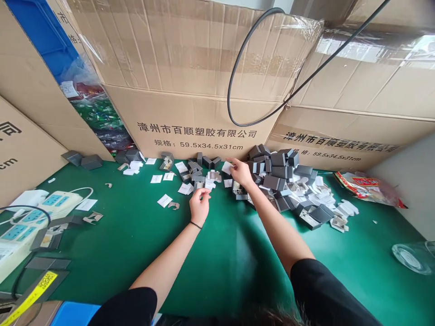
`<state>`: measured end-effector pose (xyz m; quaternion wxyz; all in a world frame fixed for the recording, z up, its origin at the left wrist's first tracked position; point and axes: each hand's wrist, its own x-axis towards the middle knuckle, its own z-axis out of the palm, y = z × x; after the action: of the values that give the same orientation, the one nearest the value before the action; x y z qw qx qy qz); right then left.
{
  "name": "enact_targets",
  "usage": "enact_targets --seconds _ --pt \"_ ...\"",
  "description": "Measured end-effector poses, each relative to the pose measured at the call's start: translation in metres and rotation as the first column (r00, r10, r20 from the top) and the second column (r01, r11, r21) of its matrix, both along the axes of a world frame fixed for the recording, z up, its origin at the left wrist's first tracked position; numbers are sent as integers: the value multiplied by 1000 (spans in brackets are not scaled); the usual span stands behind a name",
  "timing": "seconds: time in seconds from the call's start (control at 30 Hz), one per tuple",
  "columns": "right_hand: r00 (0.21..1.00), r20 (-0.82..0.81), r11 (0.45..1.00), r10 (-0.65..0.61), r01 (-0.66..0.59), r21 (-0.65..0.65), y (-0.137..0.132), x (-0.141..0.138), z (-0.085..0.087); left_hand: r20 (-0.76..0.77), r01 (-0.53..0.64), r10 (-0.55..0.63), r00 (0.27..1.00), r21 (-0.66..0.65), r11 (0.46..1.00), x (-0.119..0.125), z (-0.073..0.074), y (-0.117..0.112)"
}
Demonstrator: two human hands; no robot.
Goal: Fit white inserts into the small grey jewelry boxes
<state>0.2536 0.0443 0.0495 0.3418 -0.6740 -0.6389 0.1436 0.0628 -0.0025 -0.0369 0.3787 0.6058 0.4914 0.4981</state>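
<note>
My left hand (199, 208) is closed, its fingertips at the near edge of a small dark grey box (199, 183) that is open with a pale inside; the fingers partly hide the grip. Farther right, my right hand (241, 174) pinches a small white card (227, 168) at its left side. Another white card (228, 183) lies just below it. Crumpled white paper inserts (213, 175) are between the hands. Right beside my right hand rises a heap of dark grey boxes (273, 182), several of them open. More white cards (165, 200) lie left of my left hand.
Tall cardboard cartons (190, 108) stand behind the green table (129, 253). A black cable (231, 90) loops down in front of them. At left are white power strips (37, 215); at right, a snack bag (369, 188) and a glass (413, 258).
</note>
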Motion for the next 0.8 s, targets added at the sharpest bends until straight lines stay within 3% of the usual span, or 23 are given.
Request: enact_targets --seconds 0.13,0.23,0.3,0.37,0.53,0.67,0.8 --pt "926 -372 990 -60 104 99 -29 -10 6 14 -218 218 976 63 974 -12 2 6" --pt "739 -674 1000 27 -16 22 -55 -35 -6 13 -342 342 940 102 934 -19 7 14" --pt "609 -792 991 31 -122 -55 -69 -52 -24 7 -330 332 943 133 935 -20 9 19" --pt "549 -836 978 14 -181 -103 -79 -66 -44 -25 -255 262 965 156 954 -19 11 23" --pt "531 -846 986 -34 -119 -114 -83 -72 -76 -191 -179 206 960 151 972 -19 11 24" --pt "530 -848 998 -32 -28 -55 -84 -68 -77 -181 -139 170 969 172 975 -25 11 21" --pt "477 -877 998 -61 26 -55 -86 -68 -72 39 -103 106 994 -68 992 -26 13 17"
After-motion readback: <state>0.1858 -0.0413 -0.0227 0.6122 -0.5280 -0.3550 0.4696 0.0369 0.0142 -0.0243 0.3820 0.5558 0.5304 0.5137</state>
